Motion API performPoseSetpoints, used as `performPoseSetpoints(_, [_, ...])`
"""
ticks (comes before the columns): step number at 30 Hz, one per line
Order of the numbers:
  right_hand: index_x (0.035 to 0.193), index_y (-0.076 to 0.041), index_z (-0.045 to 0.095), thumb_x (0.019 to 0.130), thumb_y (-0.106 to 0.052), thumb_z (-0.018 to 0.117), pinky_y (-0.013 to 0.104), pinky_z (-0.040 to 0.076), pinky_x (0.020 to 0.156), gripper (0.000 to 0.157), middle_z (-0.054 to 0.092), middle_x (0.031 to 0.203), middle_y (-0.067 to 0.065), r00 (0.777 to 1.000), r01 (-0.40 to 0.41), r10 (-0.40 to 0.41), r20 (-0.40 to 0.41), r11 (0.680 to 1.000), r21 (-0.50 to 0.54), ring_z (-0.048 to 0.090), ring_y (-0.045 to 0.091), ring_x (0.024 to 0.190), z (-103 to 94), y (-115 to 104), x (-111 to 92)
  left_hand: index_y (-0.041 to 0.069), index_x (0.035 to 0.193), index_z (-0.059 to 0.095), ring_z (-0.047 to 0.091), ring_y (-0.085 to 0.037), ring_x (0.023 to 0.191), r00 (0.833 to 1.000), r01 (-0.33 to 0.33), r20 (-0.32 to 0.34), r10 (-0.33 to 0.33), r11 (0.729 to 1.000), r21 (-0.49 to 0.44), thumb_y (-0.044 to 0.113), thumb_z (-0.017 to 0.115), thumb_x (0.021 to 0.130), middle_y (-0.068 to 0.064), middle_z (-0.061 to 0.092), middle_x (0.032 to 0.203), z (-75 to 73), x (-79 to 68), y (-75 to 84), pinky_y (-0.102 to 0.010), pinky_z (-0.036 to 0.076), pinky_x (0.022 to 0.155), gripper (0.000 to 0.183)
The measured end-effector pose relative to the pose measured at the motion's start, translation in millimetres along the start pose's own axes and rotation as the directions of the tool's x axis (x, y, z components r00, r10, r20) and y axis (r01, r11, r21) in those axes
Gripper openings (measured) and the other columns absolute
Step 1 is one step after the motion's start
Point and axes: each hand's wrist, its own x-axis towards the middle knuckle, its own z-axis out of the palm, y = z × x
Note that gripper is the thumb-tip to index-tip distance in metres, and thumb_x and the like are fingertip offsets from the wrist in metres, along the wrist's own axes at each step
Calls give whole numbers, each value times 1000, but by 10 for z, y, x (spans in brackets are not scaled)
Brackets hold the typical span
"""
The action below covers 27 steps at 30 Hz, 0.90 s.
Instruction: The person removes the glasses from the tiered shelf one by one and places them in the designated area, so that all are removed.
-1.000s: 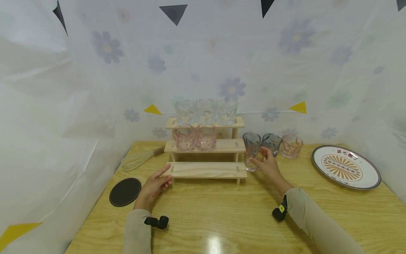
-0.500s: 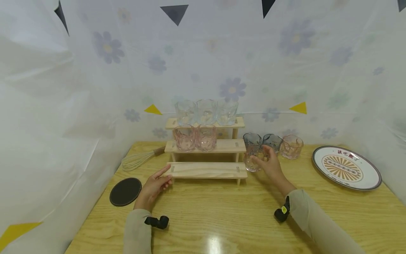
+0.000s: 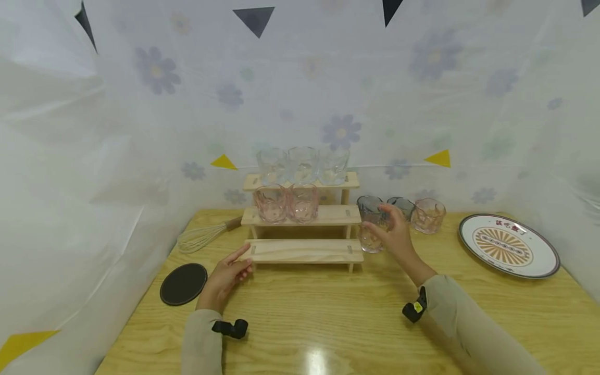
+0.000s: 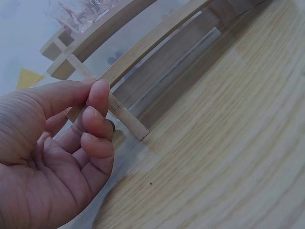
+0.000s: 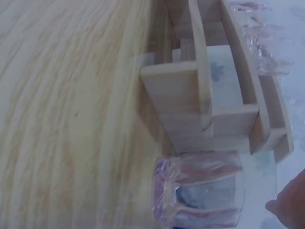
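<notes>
My left hand [image 3: 225,281] pinches the left end of the lowest tier of a three-tier wooden shelf [image 3: 304,251] between thumb and fingers. In the left wrist view, the thumb and fingertips meet at that tier's corner [image 4: 110,80]. A pink glass [image 3: 372,244] stands on the table by the shelf's right end. Over it is my right hand [image 3: 398,239], thumb and fingers spread apart. The right wrist view has one fingertip [image 5: 288,205] beyond the rim of the pink glass, with a gap between. A smoky grey glass [image 3: 369,204] stands just behind, partly covered.
Three clear glasses [image 3: 303,165] line the top tier; two pink glasses [image 3: 272,207] stand on the middle one. Another grey glass [image 3: 402,204] and a pink glass [image 3: 428,217] are at the back right, beside a patterned plate [image 3: 508,247]. Left lie a whisk [image 3: 203,237] and black round mat [image 3: 184,284].
My right hand's fingers have moved up from the pink glass and spread apart. The glass stays in place, and the left hand keeps its grip on the shelf.
</notes>
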Motion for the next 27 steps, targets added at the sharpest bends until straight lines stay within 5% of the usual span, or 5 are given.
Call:
performPoseSetpoints(3, [132, 2, 45, 83, -7, 73, 41, 35, 103, 57, 34, 140, 20, 1000, 28, -29, 11, 998, 56, 38, 30, 123, 67, -102, 24, 19, 144, 44, 52, -8, 60, 1000, 2, 0, -2, 1000, -5, 11, 61, 93, 2, 65, 70, 2, -4, 1, -20, 43, 56, 54])
performPoseSetpoints(5, [132, 2, 45, 84, -8, 73, 51, 31, 104, 57, 36, 138, 20, 999, 34, -36, 26, 997, 75, 34, 33, 128, 122, -163, 43, 19, 144, 43, 53, -8, 60, 1000, 0, 5, 0, 1000, -6, 11, 61, 93, 2, 65, 70, 2, -5, 0, -20, 43, 56, 54])
performPoseSetpoints(15, [140, -1, 34, 88, -16, 69, 49, 33, 105, 63, 34, 140, 18, 983, -54, 10, 182, 969, 241, 35, 38, 129, 481, -448, 146, 19, 144, 43, 52, -7, 58, 1000, 9, 0, -9, 1000, -16, 10, 60, 93, 4, 65, 67, -1, 12, -6, -20, 42, 55, 55])
performPoseSetpoints(27, [147, -1, 18, 89, -11, 66, 53, 26, 108, 76, 27, 144, 23, 952, -137, 58, 299, 958, 250, 31, 41, 131, 744, -836, 223, 17, 144, 43, 51, -7, 58, 1000, 3, -2, -3, 1000, -25, 8, 59, 94, 4, 64, 66, 8, 16, 3, -20, 42, 55, 54])
